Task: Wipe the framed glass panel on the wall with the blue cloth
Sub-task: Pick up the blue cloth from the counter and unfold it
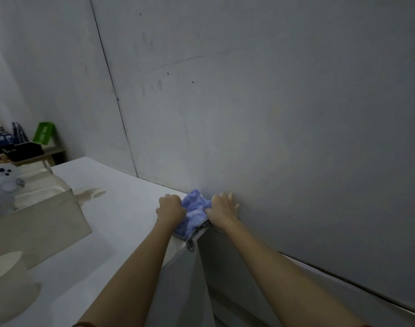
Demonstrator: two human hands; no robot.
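The blue cloth (195,212) lies bunched on the far right corner of a white tabletop (121,218), right against the grey wall (272,126). My left hand (170,208) grips the cloth's left side with curled fingers. My right hand (223,210) holds its right side, fingertips touching the wall. A dark loop of the cloth hangs over the table edge. No framed glass panel shows in this view; only plain wall with a vertical seam.
A beige open box (36,223) with a pale plush toy (3,185) stands at the left of the table. A white roll (8,279) sits near the front left. A cluttered shelf with a green box (43,133) is far left.
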